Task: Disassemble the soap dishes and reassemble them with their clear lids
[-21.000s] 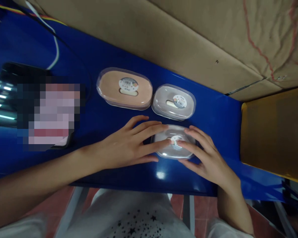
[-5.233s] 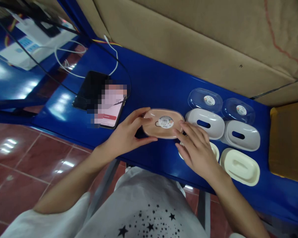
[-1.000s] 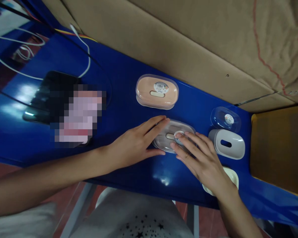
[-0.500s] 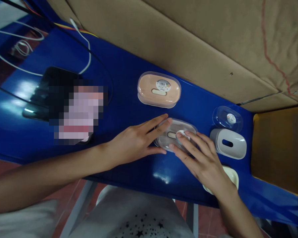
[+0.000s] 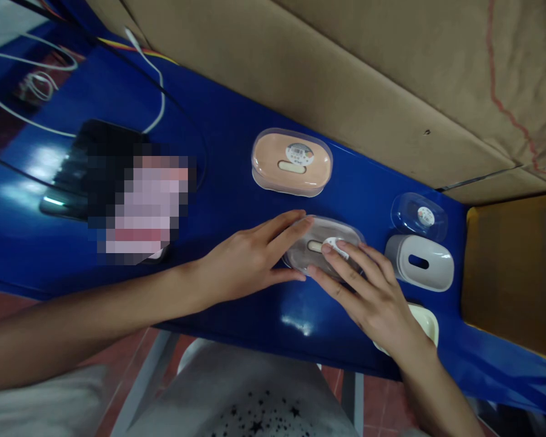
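Note:
A grey oval box (image 5: 316, 233) with a clear lid and a round sticker lies on the blue table. My left hand (image 5: 250, 261) grips its left end, fingers on the lid and thumb at the near edge. Over its right side, my right hand (image 5: 373, 297) rests with fingers spread on the lid and sticker. Behind it sits a peach oval box (image 5: 273, 152) with a clear lid. To the right are a loose clear lid (image 5: 404, 212), a white-grey tray (image 5: 437, 267) with an oval slot, and a cream tray (image 5: 428, 321) partly hidden by my right hand.
Cardboard (image 5: 327, 79) lines the back edge of the blue table (image 5: 227, 133). A brown box (image 5: 514, 273) stands at the right. At the left lie a black device (image 5: 104, 136), a blurred pink item (image 5: 150, 200) and a white cable (image 5: 164, 97).
The camera view has shifted slightly. Both hands stay on the grey box, with hardly any movement.

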A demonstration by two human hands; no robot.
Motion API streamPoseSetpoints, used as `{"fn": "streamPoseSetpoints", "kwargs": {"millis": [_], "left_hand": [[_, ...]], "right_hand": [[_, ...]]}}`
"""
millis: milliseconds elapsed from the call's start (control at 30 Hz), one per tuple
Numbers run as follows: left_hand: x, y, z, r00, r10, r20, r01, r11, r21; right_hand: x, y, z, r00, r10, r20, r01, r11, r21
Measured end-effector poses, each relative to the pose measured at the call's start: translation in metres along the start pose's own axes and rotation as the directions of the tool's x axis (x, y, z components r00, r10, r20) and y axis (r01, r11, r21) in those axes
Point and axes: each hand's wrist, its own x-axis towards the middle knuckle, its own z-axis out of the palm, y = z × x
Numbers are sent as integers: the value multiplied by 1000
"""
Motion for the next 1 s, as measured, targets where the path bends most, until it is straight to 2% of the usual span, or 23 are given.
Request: {"fn": "streamPoseSetpoints", "kwargs": {"millis": [400,667,767,933,1000], "left_hand": [[-1,1,-1,997,73,14,-74,991,114],[-1,3,-1,997,72,37,-76,990,115],[-1,1,0,995,87,38,-92,985,144],[0,2,-2,994,104,45,-110,978,175],[0,2,-3,994,101,47,-108,981,163]], "right_hand": [[0,-1,-2,1000,-21,-2,21,999,-46],[0,-1,-1,1000,-27,-13,26,998,-48],[-2,2,6,1000,-3,-17,3,1000,-6],[-6,11,13,992,123,5,-123,992,38],[-6,14,13,990,138,20,-139,988,71]]}}
